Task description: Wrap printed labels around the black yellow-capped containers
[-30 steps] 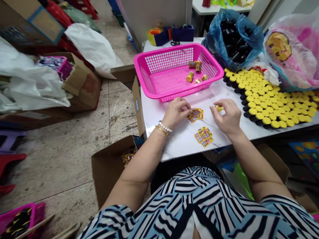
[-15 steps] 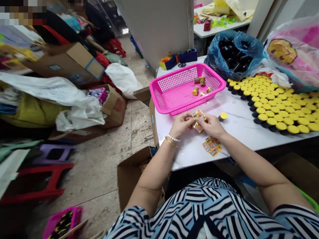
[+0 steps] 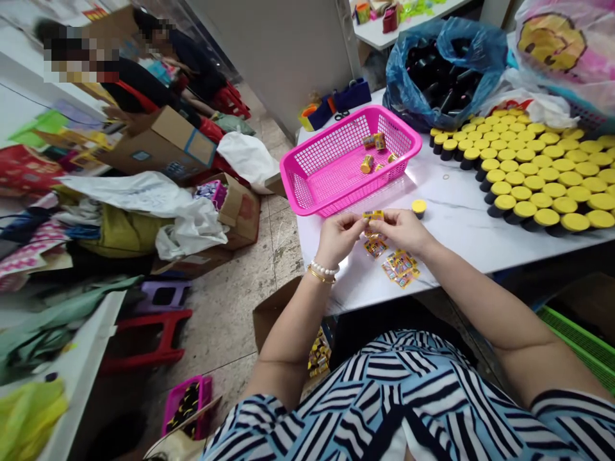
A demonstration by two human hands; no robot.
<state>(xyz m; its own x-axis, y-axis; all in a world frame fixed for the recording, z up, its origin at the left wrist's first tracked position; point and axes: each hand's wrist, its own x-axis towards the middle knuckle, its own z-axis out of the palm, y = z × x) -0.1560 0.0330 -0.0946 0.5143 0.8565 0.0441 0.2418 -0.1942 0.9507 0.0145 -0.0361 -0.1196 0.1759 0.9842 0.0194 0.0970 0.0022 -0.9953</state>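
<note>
Head view: your L hand (image 3: 339, 238) and R hand (image 3: 403, 230) are together, fingertips meeting over a white marble-look tabletop (image 3: 461, 221). Both pinch a small yellow-and-red printed paper label (image 3: 373, 216), held up off the tbl btwn them, prob so both hands can work its edges. Can't tell exactly how it's gripped; your fingers hide part of it.

Right under your hands lies another printed label (image 3: 375, 247), w/ a small loose heap of similar labels (image 3: 400, 267) just toward your R wrist, handy for a quick reach. Just past R hand, a single black tube w/ a yellow cap (image 3: 419, 207) stands upright, apart from the rest. Further right of R hand, rows of yellow-capped black tubes (image 3: 528, 186) stand packed tight, likely so they don't tip.

Ahead of your hands sits a bright pink plastic mesh basket (image 3: 300, 186) holding a few small yellow-wrapped cylinders (image 3: 368, 164). Beyond it, toward the R, is a blue plastic bag of black tubes (image 3: 442, 77). Below L forearm, an open brown cardboard box (image 3: 273, 314) sits on the floor, w/ yellow packets (image 3: 318, 355) showing at its edge.
</note>
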